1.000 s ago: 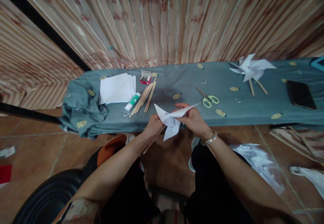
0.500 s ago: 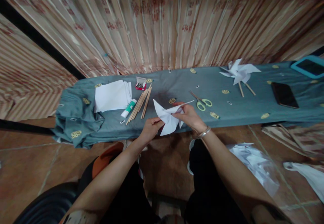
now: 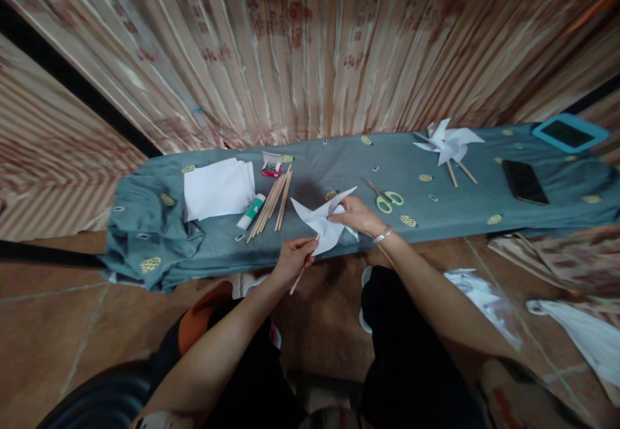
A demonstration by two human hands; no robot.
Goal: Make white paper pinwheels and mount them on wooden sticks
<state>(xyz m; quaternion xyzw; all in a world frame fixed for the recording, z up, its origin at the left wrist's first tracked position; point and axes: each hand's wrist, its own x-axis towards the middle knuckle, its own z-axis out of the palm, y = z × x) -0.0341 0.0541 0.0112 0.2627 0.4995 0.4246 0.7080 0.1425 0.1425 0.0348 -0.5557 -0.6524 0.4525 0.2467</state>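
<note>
A white paper pinwheel sits on a thin wooden stick over the near edge of the grey-blue cloth-covered table. My left hand pinches the stick just below the paper. My right hand has its fingers closed on the pinwheel's right side, near its centre. A bracelet circles my right wrist.
On the table lie a stack of white paper, a glue stick, several wooden sticks, a red pin box, green-handled scissors, finished pinwheels, a black phone and a tablet. Paper scraps litter the floor.
Both hands have carried the pinwheel up and forward over the table edge. My left hand has slid down onto the stick. The view has shifted right, bringing the tablet in.
</note>
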